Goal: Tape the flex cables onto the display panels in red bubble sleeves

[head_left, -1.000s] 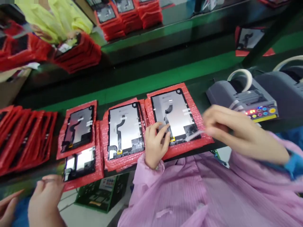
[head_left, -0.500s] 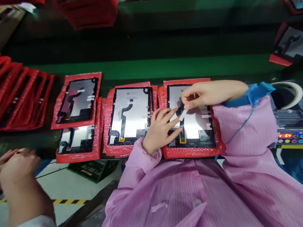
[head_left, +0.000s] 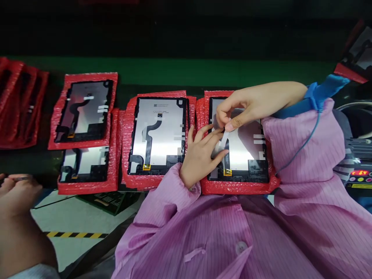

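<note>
My right hand (head_left: pixel 247 106) pinches a short strip of clear tape (head_left: pixel 225 137) between thumb and forefinger, holding it over the back of a silver display panel (head_left: pixel 247 155) that lies on red bubble wrap (head_left: pixel 232 188). My left hand (head_left: pixel 202 155) rests on the same panel with fingers spread flat, pressing near the black flex cable by the tape's lower end. A blue wrist strap (head_left: pixel 316 95) with a cord sits on my right wrist.
Another panel (head_left: pixel 158 133) on red wrap lies just left, two more (head_left: pixel 84 110) further left, and a red stack (head_left: pixel 17 100) at the far left. A co-worker's hands (head_left: pixel 16 192) are at bottom left. A tape dispenser (head_left: pixel 359 155) stands at the right.
My right hand came from the dispenser with a tape strip to the panel and has lowered it closer to my left fingers. The view has tilted down.
</note>
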### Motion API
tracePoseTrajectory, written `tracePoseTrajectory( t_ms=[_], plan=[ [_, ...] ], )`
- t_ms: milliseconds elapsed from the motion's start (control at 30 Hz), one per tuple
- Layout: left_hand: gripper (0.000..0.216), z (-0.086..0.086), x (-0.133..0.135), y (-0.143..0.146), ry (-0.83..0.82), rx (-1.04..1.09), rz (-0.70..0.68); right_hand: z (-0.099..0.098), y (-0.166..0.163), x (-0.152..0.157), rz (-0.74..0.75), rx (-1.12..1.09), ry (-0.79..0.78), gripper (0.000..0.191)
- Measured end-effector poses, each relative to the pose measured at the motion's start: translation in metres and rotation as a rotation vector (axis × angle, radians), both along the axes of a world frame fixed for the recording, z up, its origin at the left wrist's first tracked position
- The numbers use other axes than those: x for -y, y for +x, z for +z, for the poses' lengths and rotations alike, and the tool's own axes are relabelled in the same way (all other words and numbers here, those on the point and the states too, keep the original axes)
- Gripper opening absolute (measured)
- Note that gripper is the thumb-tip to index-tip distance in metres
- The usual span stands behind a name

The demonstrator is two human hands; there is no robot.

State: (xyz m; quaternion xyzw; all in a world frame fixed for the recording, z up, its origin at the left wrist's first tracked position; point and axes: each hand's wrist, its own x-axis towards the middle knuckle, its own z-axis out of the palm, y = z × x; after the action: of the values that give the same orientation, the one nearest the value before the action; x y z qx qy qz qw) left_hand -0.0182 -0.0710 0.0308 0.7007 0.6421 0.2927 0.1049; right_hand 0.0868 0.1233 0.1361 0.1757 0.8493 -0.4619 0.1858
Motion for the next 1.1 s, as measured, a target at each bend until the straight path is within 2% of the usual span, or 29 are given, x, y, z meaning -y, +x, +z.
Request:
tracePoseTrajectory(
  t_ms=[133,200,267,367,533,633,733,800,867,967,1033,1100],
  plan=[
    [0.059,-0.002,-0.001,0.007,-0.029,0.159,0.109,-0.001,-0.007,0.004,0.143,0.142,0.141,0.028],
    [0.067,-0.003,-0.001,0.008,-0.035,0.196,0.11,0.003,-0.009,0.01,0.119,0.201,0.276,0.023],
    [0.071,-0.004,-0.001,0.009,-0.037,0.209,0.105,0.005,-0.012,0.015,0.025,0.215,0.349,0.027],
    [0.076,-0.006,-0.001,0.01,-0.015,0.233,0.123,0.003,-0.018,0.016,-0.044,0.244,0.3,0.038],
    [0.08,-0.009,-0.002,0.013,-0.024,0.295,0.194,-0.013,-0.028,0.0,0.166,0.352,0.068,0.032],
    [0.079,-0.008,-0.001,0.015,-0.076,0.294,0.216,-0.022,-0.028,-0.008,0.15,0.273,-0.045,0.03],
    [0.078,-0.007,0.0,0.016,-0.099,0.311,0.227,-0.025,-0.028,-0.005,0.064,0.205,-0.031,0.032],
    [0.077,-0.008,0.0,0.017,-0.08,0.335,0.234,-0.026,-0.03,0.0,0.087,0.225,-0.006,0.035],
    [0.075,-0.009,0.001,0.017,-0.06,0.338,0.238,-0.025,-0.033,0.005,0.122,0.256,0.014,0.046],
    [0.072,-0.01,0.001,0.016,-0.055,0.307,0.228,-0.025,-0.034,0.01,0.039,0.212,0.033,0.06],
    [0.072,-0.01,0.001,0.016,-0.055,0.29,0.222,-0.025,-0.034,0.013,0.016,0.18,0.081,0.058],
    [0.072,-0.009,0.002,0.016,-0.053,0.275,0.224,-0.024,-0.032,0.015,0.089,0.16,0.177,0.046]
  ],
)
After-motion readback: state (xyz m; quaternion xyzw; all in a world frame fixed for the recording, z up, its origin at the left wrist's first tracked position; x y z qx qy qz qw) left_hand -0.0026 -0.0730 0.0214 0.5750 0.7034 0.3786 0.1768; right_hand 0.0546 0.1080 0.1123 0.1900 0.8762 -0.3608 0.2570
